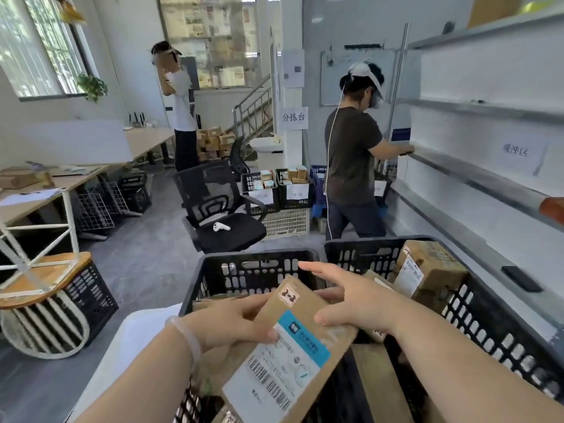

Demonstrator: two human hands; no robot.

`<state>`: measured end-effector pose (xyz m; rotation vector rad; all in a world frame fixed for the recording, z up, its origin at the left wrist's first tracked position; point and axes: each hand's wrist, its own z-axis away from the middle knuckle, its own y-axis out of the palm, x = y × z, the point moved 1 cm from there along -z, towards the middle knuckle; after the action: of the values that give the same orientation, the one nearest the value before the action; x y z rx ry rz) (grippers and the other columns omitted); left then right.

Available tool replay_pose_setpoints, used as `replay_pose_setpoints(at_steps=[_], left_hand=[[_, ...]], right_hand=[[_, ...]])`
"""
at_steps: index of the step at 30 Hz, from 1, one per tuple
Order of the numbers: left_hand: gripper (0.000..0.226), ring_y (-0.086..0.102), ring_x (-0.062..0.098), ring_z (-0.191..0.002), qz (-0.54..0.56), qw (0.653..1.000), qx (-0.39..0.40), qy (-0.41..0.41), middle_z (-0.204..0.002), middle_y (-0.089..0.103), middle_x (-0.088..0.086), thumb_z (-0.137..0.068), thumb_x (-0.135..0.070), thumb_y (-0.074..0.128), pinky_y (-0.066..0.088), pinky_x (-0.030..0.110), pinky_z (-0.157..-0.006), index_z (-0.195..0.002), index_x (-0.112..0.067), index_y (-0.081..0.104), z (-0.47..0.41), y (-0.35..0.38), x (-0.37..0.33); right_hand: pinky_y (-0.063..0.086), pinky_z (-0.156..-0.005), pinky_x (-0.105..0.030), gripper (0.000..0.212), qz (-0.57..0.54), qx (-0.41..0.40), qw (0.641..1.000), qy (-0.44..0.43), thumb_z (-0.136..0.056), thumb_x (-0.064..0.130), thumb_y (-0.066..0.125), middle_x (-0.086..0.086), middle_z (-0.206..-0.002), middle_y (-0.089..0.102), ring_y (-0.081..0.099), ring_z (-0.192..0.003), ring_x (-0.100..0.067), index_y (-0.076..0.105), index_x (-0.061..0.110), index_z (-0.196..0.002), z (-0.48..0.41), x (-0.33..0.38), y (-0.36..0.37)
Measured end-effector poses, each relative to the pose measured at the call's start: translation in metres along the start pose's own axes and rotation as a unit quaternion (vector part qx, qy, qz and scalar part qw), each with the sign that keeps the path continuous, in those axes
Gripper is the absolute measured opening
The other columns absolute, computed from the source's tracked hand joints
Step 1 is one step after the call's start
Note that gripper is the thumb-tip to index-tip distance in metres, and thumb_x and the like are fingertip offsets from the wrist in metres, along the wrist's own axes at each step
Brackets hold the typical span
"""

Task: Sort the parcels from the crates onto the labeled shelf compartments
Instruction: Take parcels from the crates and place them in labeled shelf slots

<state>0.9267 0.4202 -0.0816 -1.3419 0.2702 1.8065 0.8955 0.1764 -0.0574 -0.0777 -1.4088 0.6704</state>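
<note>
Holding parcel (293,340) over black crate (250,270), office chair (219,218) ahead, shelf (470,174) right

A person (351,160) is standing against the shelf (476,177) ahead, blocking its far end; its nearer stretch is lying open above the right crate (366,244). An office chair (219,215) is crowding the floor beyond the left crate (259,256).

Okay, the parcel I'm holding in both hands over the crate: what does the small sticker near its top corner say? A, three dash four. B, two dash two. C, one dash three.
B: the small sticker on the parcel, held between the left hand and the right hand, reads 2-2, just above the shipping label with its blue band.
</note>
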Motion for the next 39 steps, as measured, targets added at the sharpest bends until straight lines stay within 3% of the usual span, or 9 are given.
replay_pose_setpoints(at_steps=[3,8,12,15,18,22,27,31,39], left_hand=[[0.082,0.069,0.026,-0.112,0.072,0.997,-0.031,0.014,-0.121,0.072,0.002,-0.069,-0.042,0.087,0.054,0.047,-0.096,-0.139,-0.035,0.045,0.007,0.004,0.021],[0.09,0.072,0.026,-0.103,0.172,0.972,-0.142,0.078,-0.116,0.074,0.001,-0.063,-0.042,0.091,0.057,0.048,-0.09,-0.14,-0.039,0.046,0.013,0.013,0.034],[0.086,0.073,0.023,-0.1,0.208,0.96,-0.147,0.114,-0.116,0.073,-0.002,-0.063,-0.044,0.091,0.058,0.047,-0.088,-0.138,-0.04,0.048,0.011,0.03,0.03],[0.077,0.074,0.02,-0.097,0.206,0.962,-0.116,0.136,-0.114,0.073,-0.004,-0.065,-0.042,0.085,0.059,0.044,-0.086,-0.133,-0.042,0.049,0.006,0.051,0.019],[0.085,0.07,0.011,-0.107,0.147,0.975,-0.024,0.168,-0.124,0.068,-0.011,-0.069,-0.046,0.086,0.058,0.034,-0.088,-0.141,-0.047,0.04,0.0,0.082,0.003],[0.102,0.062,0.002,-0.118,0.068,0.973,0.08,0.205,-0.13,0.064,-0.02,-0.069,-0.048,0.085,0.046,0.038,-0.108,-0.151,-0.051,0.024,-0.014,0.127,-0.028],[0.103,0.062,0.001,-0.117,0.028,0.956,0.17,0.237,-0.13,0.065,-0.016,-0.073,-0.029,0.088,0.051,0.029,-0.101,-0.15,-0.047,0.023,-0.029,0.192,-0.074],[0.107,0.064,0.004,-0.115,0.021,0.948,0.196,0.251,-0.133,0.062,-0.009,-0.068,-0.026,0.091,0.053,0.031,-0.1,-0.152,-0.041,0.027,-0.037,0.259,-0.101],[0.105,0.061,0.01,-0.12,0.001,0.926,0.258,0.275,-0.133,0.062,-0.013,-0.058,-0.041,0.093,0.053,0.04,-0.101,-0.146,-0.047,0.036,-0.036,0.45,-0.155]], right_hand=[[0.048,-0.103,-0.042,0.076,-0.01,-0.111,0.994,-0.009,-0.064,0.046,0.081,0.017,-0.149,0.039,0.047,-0.129,-0.004,0.039,0.071,-0.122,0.008,-0.001,0.013],[0.03,-0.115,-0.044,0.101,-0.093,-0.256,0.961,0.035,-0.072,0.055,0.076,0.013,-0.156,0.028,0.032,-0.141,-0.011,0.014,0.047,-0.15,0.028,-0.017,0.049],[0.041,-0.109,-0.04,0.108,-0.223,-0.259,0.938,0.049,-0.058,0.059,0.084,0.013,-0.139,0.054,0.054,-0.123,-0.005,0.029,0.039,-0.148,0.05,-0.03,0.083],[0.052,-0.091,-0.029,0.054,-0.28,-0.305,0.909,0.044,-0.081,0.029,0.075,0.014,-0.116,0.069,0.064,-0.109,-0.004,0.049,0.039,-0.128,0.078,-0.036,0.092],[0.05,-0.095,-0.038,0.064,-0.271,-0.383,0.881,0.063,-0.07,0.045,0.08,0.015,-0.113,0.07,0.065,-0.109,-0.009,0.052,0.04,-0.128,0.121,-0.04,0.087],[0.054,-0.083,-0.03,0.055,-0.233,-0.454,0.858,0.062,-0.072,0.041,0.074,0.019,-0.105,0.071,0.068,-0.099,-0.004,0.052,0.043,-0.122,0.187,-0.037,0.067],[0.054,-0.074,-0.021,0.047,-0.239,-0.54,0.803,0.075,-0.085,0.029,0.071,0.015,-0.104,0.073,0.07,-0.092,-0.002,0.05,0.039,-0.125,0.257,-0.05,0.046],[0.055,-0.081,-0.024,0.052,-0.223,-0.588,0.773,0.085,-0.085,0.031,0.07,0.014,-0.108,0.072,0.069,-0.097,-0.003,0.05,0.032,-0.134,0.323,-0.067,0.037],[0.051,-0.064,-0.014,0.048,-0.239,-0.67,0.696,0.097,-0.09,0.03,0.066,0.016,-0.108,0.071,0.069,-0.089,0.002,0.048,0.033,-0.134,0.499,-0.126,0.017]])
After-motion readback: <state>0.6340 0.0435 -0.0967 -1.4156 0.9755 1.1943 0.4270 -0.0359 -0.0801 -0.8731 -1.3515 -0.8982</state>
